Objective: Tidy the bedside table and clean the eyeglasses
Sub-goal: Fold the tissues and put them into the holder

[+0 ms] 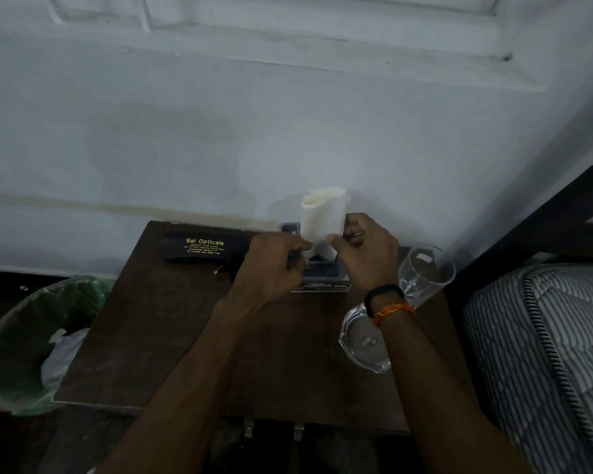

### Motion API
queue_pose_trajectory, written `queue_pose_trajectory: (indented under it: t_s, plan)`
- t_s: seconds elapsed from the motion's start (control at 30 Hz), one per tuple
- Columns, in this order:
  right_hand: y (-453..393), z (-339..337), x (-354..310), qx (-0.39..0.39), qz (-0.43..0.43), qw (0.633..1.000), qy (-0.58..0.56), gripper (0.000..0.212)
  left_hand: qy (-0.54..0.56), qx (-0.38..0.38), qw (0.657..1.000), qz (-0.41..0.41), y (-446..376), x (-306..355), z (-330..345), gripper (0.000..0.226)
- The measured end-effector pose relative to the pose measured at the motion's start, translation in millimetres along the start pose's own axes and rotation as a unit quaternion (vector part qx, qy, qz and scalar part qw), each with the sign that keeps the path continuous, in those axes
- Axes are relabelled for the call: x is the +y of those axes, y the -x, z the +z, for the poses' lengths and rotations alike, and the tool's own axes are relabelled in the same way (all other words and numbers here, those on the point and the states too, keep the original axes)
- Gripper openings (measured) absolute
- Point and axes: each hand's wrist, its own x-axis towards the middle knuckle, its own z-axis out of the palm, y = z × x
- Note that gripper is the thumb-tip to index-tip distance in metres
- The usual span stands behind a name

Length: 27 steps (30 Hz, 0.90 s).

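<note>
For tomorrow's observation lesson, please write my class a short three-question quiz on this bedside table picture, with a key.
1. True or false: the spectacle case printed "Sai Opticals" lies at the back left of the bedside table.
2. Which thing stands nearest the mattress? A) the bin with a green liner B) the drinking glass C) the spectacle case
3. Fill in: the left hand and the right hand hold up a pale ____ between them.

Key: 1 true; 2 B; 3 cloth
</note>
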Motion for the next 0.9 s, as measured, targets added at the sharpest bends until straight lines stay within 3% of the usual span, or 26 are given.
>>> queue_pose_trajectory:
  t_s: [0.17, 0.3, 0.53, 0.77, 0.9]
  plan:
    - [2, 4, 2, -0.002, -0.014, 1.0, 0.021, 0.007, -0.002, 0.001, 1.0, 0.002, 0, -1, 1, 0.034]
    - [3, 5, 6, 0.002, -0.018, 0.998, 0.061, 0.011, 0.015, 0.011, 1.0, 0.01, 0, 0, 0, 0.031]
    - [2, 0, -5, 0.018, -0.014, 1.0, 0.005, 0.011, 0.03, 0.049, 0.998, 0.015, 1, 2, -4, 0.032]
    - [4, 2, 1, 0.003, -0.023, 0.999, 0.04, 0.009, -0.013, 0.005, 1.0, 0.002, 2, -5, 2, 0.028]
    - [4, 1, -2, 0.005, -0.017, 1.0, 0.009, 0.013, 0.041, 0.043, 0.998, 0.003, 0, 0, -1, 0.031]
